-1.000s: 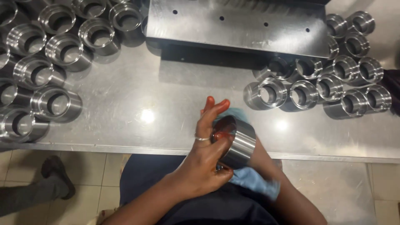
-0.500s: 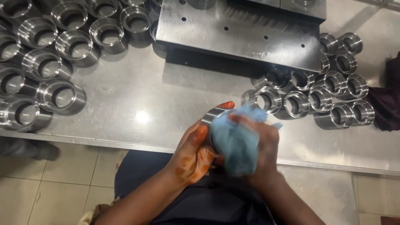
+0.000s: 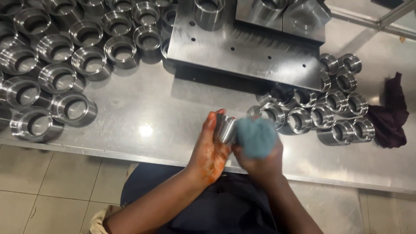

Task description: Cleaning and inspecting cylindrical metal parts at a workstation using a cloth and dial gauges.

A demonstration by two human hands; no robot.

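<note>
While left hand (image 3: 210, 149) grips metal ring (image 3: 226, 128), right hand (image 3: 260, 158) presses blue cloth (image 3: 256, 136) w/ it.

Machine workshop: steel bench (image 3: 164, 117) w/ drilled fixture plate (image 3: 247, 56), rows of machined metal rings (image 3: 65, 80) either side.

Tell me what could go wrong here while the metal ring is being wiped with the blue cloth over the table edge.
The metal ring is gripped only by the left hand near the table edge; a slip could drop it to the tiled floor. The right hand pressing the blue cloth works close to the finished rings, so a wide stroke might knock one.
</note>
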